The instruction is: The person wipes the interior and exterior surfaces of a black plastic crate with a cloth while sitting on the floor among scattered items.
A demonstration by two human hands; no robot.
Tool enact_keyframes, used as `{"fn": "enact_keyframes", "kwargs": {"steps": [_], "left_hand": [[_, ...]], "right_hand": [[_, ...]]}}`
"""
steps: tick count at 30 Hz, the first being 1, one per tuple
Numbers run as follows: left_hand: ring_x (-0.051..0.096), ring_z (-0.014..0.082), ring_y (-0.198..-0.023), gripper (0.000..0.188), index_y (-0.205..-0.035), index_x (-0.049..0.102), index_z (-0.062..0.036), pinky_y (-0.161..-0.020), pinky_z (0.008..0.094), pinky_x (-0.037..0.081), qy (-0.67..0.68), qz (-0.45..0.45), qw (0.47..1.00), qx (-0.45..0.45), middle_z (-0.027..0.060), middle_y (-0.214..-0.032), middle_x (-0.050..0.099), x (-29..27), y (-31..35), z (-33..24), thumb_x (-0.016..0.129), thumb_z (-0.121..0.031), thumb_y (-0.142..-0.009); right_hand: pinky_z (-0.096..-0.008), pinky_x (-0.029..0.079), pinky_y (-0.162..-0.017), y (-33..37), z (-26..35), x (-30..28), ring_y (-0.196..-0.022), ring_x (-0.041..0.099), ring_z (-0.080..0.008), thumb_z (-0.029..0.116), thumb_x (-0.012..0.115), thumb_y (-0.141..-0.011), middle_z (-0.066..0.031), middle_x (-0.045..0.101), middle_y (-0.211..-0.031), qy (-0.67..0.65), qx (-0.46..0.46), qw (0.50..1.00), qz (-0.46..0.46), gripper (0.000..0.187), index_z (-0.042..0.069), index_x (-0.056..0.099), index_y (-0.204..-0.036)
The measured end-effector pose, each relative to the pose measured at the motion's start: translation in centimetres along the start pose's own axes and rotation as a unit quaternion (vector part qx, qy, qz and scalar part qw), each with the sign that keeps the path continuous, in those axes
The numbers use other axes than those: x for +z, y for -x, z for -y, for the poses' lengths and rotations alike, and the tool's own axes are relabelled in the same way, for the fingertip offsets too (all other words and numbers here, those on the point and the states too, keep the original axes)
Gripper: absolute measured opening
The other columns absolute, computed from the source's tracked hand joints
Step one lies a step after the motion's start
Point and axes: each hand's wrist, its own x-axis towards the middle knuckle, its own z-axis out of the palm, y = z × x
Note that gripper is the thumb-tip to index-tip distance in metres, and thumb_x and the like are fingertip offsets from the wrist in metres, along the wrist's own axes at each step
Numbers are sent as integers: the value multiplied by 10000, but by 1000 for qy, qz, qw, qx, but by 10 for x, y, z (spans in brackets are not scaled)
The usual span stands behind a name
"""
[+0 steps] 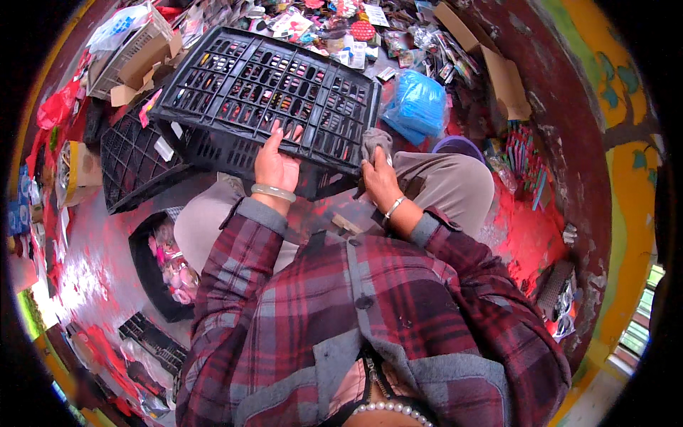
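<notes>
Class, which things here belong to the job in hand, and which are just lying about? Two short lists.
In hand:
black crate, left hand on it
grey cloth, in the right hand

Lying about:
blue packet, right of the crate
purple tub
cardboard, upper right

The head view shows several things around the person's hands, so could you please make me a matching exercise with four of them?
Column one:
1. Black latticed plastic crate
2. Crumpled grey cloth
3. Bright blue stacked bundle
4. Purple round-rimmed container

Column two:
A. Wrapped in clear plastic
B. Partly hidden behind the right knee
C. Touched by the fingers of the left hand
D. Held in the right hand

Right pairs: 1-C, 2-D, 3-A, 4-B.
</notes>
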Motion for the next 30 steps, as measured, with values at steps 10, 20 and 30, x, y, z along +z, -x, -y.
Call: {"fn": "enact_keyframes", "kwargs": {"steps": [10,20,30], "left_hand": [[538,313,-1082,502,-1317,338,-26,-937,463,437,-12,-12,1000,-7,190,-1151,515,-8,4,-8,403,29,-822],[500,308,-1146,444,-1293,364,-13,-979,456,403,-18,-1,1000,20,193,-1194,505,8,5,-6,435,1,-855],[538,226,-1073,523,-1322,339,-76,-931,400,422,-89,47,988,-119,126,-1167,544,11,20,42,575,-43,-856]], "right_hand": [[-463,432,-840,-128,-3,24,-966,547,-439,193,568,-792,-272,568,-1026,-9,140,985,-98,397,44,435,-1136],[-367,473,-711,-281,-78,-2,-851,605,-292,259,560,-791,-155,618,-1016,114,-37,992,-27,374,10,588,-1069],[-336,451,-621,-286,-66,-17,-752,561,-179,285,641,-810,-70,596,-908,-130,10,981,143,397,52,527,-1111]]}}
